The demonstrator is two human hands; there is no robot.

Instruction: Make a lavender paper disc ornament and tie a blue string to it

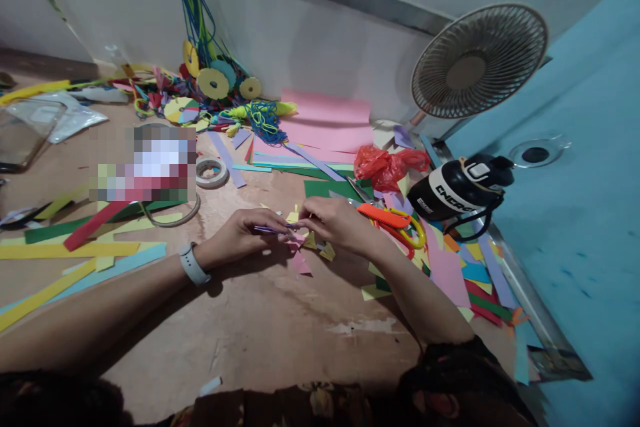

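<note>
Your left hand point(245, 232) and right hand point(340, 223) pinch together on a small purple paper strip point(273, 229) above the table point(280, 320) — folding barely begun, scissors point(395, 223) and scraps point(300, 260) alongside.

Both hands meet at the middle of the bench point(280, 327): the left hand point(245, 230) and right hand point(337, 223) pinch a small purple paper piece point(270, 229) between their fingers. Orange-handled scissors point(395, 221) lie just beside the right hand (a black bottle point(457, 190) lies on its side behind them). Coloured paper strips point(75, 250) lie to the left.
</note>
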